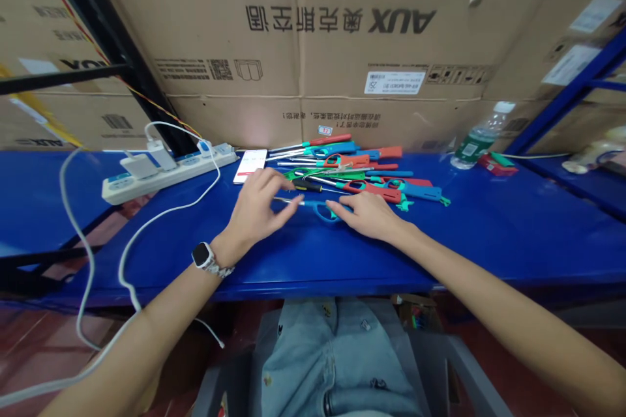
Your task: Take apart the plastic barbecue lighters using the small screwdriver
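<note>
A long-nosed blue gas lighter (319,210) lies across the front of a pile, its metal tube pointing left. My right hand (372,214) is closed over its handle, fingers around the trigger-loop end. My left hand (259,205), wearing a watch (201,254), is curled around the tube, with the thumb tip by its base; the tube's far end is hidden behind this hand. Just behind are several more lighters: a red one (376,191), a blue one (420,191) and an orange one (349,161). A black-and-yellow screwdriver (308,185) lies among them.
A phone (251,165) lies left of the pile, beside a white power strip (171,172) with plugs and cables. A green-labelled bottle (482,137) and small red box (497,165) stand at right. Large cardboard boxes (332,52) wall off the back of the blue table (489,228).
</note>
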`<state>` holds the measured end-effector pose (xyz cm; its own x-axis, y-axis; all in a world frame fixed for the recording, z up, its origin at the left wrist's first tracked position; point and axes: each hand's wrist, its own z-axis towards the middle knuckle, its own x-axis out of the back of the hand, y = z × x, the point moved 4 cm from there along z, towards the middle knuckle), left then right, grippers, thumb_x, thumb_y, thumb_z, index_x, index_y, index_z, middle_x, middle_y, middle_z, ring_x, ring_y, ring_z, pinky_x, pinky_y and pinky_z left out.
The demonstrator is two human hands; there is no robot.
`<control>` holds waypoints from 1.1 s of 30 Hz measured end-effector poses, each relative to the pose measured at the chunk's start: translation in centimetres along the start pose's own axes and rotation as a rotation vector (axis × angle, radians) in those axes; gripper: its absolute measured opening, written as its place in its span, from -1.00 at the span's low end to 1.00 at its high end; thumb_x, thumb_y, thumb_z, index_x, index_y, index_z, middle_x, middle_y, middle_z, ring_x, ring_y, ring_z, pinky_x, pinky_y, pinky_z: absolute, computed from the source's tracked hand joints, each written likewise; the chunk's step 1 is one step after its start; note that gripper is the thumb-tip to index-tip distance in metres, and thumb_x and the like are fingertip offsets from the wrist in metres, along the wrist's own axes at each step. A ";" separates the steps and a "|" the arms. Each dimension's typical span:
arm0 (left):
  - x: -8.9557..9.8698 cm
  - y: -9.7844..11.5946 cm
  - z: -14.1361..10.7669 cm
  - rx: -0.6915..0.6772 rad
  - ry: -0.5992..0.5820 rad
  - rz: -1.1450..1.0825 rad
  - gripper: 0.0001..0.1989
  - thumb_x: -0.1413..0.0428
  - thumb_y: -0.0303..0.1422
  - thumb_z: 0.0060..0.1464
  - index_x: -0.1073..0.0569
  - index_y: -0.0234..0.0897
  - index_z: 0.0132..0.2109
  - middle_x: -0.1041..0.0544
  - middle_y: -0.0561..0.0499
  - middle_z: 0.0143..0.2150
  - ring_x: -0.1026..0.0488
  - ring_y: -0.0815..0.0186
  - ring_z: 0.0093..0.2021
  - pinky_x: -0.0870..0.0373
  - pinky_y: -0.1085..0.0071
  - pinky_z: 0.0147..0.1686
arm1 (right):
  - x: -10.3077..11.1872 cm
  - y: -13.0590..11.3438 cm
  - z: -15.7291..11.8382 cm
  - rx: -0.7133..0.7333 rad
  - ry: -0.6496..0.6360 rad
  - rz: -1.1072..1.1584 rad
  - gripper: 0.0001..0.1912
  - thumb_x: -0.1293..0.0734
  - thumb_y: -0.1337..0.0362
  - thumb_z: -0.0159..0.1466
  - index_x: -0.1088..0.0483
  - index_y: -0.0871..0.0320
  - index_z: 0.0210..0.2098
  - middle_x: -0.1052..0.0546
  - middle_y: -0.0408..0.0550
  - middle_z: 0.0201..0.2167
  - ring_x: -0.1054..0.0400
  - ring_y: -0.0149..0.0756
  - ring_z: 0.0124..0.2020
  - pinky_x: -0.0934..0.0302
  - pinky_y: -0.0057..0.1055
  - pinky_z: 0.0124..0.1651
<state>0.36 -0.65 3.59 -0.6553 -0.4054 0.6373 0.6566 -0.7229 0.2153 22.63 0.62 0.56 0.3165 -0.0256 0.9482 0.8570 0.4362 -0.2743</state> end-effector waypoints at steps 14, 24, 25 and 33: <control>-5.7 2.6 1.5 0.898 0.120 -1.105 -0.60 -0.09 0.01 0.19 -0.33 -0.23 -0.37 -0.49 0.00 -0.38 -0.47 0.31 -0.35 -0.44 0.40 -0.35 | -1.6 -3.9 0.7 -0.192 0.081 0.417 -0.32 0.05 -0.16 0.48 -0.46 0.09 -0.40 -0.52 -0.05 -0.48 -0.41 -0.18 -0.39 -0.05 -0.36 -0.38; -3.8 0.4 4.2 0.888 -0.001 -1.236 -0.46 -0.05 -0.01 0.29 -0.01 -0.18 -0.49 0.04 0.23 -0.60 0.06 0.52 -0.67 -0.19 0.50 -0.66 | -1.8 -6.3 1.7 -0.103 -0.098 0.543 -0.49 -0.01 0.01 0.50 -0.38 0.10 -0.40 -0.56 -0.08 -0.48 -0.48 -0.21 -0.34 -0.18 -0.37 -0.29; -3.1 -0.4 4.1 0.887 -0.059 -1.220 -0.45 -0.10 -0.03 0.26 -0.02 -0.19 -0.49 0.05 0.23 -0.60 0.10 0.53 -0.68 -0.09 0.53 -0.71 | -1.7 -6.2 1.8 -0.064 -0.098 0.565 -0.53 -0.02 0.08 0.50 -0.37 0.10 -0.39 -0.54 -0.13 -0.51 -0.46 -0.25 -0.37 -0.17 -0.39 -0.29; 0.3 -5.2 2.6 0.829 -0.255 -0.937 -0.46 -0.20 -0.02 0.15 -0.09 -0.19 -0.51 0.02 0.20 -0.60 0.05 0.52 -0.68 0.07 0.54 -0.74 | -1.1 -5.2 6.9 0.155 0.166 0.103 -0.85 -0.32 0.23 0.32 -0.51 0.11 -0.17 -0.53 0.03 -0.13 -0.38 -0.12 -0.06 -0.17 -0.29 -0.15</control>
<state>-2.29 4.39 4.59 -0.9628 0.2528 0.0950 0.0794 -0.0712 0.9943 15.02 4.56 2.07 0.4728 -0.1159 0.8735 0.7483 0.5762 -0.3286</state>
